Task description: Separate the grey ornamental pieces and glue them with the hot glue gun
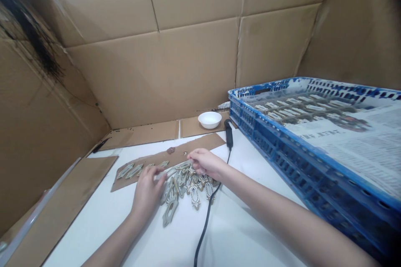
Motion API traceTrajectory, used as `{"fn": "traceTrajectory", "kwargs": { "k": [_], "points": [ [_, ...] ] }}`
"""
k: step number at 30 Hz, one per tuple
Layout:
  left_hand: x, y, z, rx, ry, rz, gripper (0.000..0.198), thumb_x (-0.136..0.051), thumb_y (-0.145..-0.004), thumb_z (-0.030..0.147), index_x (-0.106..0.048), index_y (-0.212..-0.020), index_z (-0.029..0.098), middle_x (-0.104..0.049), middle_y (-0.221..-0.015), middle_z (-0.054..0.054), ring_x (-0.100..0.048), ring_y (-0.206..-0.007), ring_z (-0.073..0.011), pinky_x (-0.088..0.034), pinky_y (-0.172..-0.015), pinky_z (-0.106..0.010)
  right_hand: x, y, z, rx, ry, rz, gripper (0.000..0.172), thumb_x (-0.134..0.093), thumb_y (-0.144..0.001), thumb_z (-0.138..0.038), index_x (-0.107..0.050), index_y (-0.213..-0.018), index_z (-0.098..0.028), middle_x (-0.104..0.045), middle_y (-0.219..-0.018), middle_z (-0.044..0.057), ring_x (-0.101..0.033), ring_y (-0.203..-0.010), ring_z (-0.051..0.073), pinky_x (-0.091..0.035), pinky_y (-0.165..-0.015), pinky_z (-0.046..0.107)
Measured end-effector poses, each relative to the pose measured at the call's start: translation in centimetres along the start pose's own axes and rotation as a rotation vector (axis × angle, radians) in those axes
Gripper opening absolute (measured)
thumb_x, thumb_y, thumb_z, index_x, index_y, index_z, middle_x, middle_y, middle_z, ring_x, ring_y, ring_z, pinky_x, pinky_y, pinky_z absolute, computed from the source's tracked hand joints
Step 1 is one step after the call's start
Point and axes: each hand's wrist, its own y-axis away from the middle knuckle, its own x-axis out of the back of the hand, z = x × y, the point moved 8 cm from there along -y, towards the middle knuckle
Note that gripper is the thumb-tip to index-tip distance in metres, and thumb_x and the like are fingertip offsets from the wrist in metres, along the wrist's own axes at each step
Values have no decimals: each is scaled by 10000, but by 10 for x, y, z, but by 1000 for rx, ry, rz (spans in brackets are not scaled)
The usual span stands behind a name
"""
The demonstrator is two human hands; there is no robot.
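Observation:
A heap of small ornate frame-shaped pieces (pixel 194 196) lies on the white table, some plain grey, others with white and gold relief. My left hand (pixel 148 187) rests at the heap's left edge, fingers spread, thumb beside the grey pieces. Over the back of the heap, my right hand (pixel 206 162) has thumb and forefinger pinched together; what is between them is too small to make out. Behind both hands lies a cardboard strip (pixel 200 144), with a short row of similar grey pieces (pixel 134 170) at its left end, partly hidden by my left hand.
At right stands a blue plastic crate (pixel 266 133) with newspaper (pixel 351 146) and rows of similar pieces (pixel 285 110). A white bowl (pixel 209 120) sits near the back cardboard wall (pixel 163 75). A black handheld tool (pixel 229 135) trails its cord (pixel 206 217) across the table.

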Motion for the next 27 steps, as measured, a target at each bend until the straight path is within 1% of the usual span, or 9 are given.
{"fn": "traceTrajectory", "kwargs": {
  "k": [3, 6, 9, 12, 14, 17, 19, 23, 27],
  "points": [
    [6, 3, 14, -78, 1, 30, 241, -422, -792, 370, -570, -798, 180, -601, -828, -46, -532, -813, -196, -391, -724, -302, 1, 0, 1, -2, -10, 17, 126, -373, -799, -121, -432, -692, -146, -281, -452, -100, -235, -348, 17, -150, -376, 166],
    [0, 10, 26, -83, -8, -100, 292, -379, -812, 434, -537, -744, 198, -598, -702, -7, -531, -659, -159, -371, -620, -252, 1, 1, 1, 14, -10, 22, 129, -389, -811, -137, -452, -698, -140, -277, -449, -100, -250, -363, 20, -189, -391, 164],
    [-3, 16, 29, -12, -97, -193, 337, -342, -814, 482, -517, -711, 214, -573, -580, 19, -516, -555, -150, -324, -543, -234, 0, 4, -2, 28, -2, 26, 135, -412, -813, -157, -467, -691, -138, -271, -449, -99, -251, -373, 22, -192, -396, 164],
    [2, 18, 27, 58, -235, -211, 348, -304, -819, 495, -512, -730, 231, -577, -551, 21, -525, -544, -166, -282, -519, -236, -1, 6, -3, 34, 7, 24, 133, -431, -813, -173, -482, -695, -137, -264, -455, -98, -241, -378, 23, -172, -392, 165],
    [2, 20, 25, 93, -283, -278, 349, -296, -815, 496, -511, -735, 233, -594, -566, 11, -537, -556, -179, -271, -516, -239, -2, 7, -4, 35, 9, 15, 147, -420, -824, -179, -487, -700, -135, -259, -457, -97, -235, -380, 24, -168, -392, 165],
    [-5, 23, 27, 106, -238, -415, 320, -316, -804, 479, -508, -770, 225, -607, -593, -4, -552, -584, -188, -292, -529, -243, -3, 6, -3, 34, 7, 4, 169, -402, -837, -177, -487, -699, -132, -252, -454, -97, -225, -380, 24, -176, -393, 166],
    [-10, 25, 30, 94, -193, -459, 281, -336, -799, 441, -497, -818, 212, -606, -611, -13, -556, -599, -188, -310, -541, -245, -4, 6, -3, 31, 5, -2, 179, -393, -843, -176, -484, -696, -132, -248, -449, -98, -218, -376, 24, -178, -393, 166],
    [-13, 26, 32, 73, -110, -457, 236, -335, -797, 355, -491, -853, 187, -601, -643, -28, -555, -597, -183, -342, -552, -250, -6, 6, -3, 21, 3, -39, 202, -374, -852, -172, -473, -683, -125, -242, -453, -99, -212, -373, 20, -166, -385, 160],
    [-5, 20, 25, 125, 28, -332, 292, -307, -801, 312, -513, -949, 169, -566, -586, -6, -526, -494, -167, -363, -523, -260, -14, 9, 0, 5, 16, -118, 191, -422, -835, -196, -474, -668, -119, -287, -472, -90, -228, -379, 15, -154, -379, 155]
  ]
}}
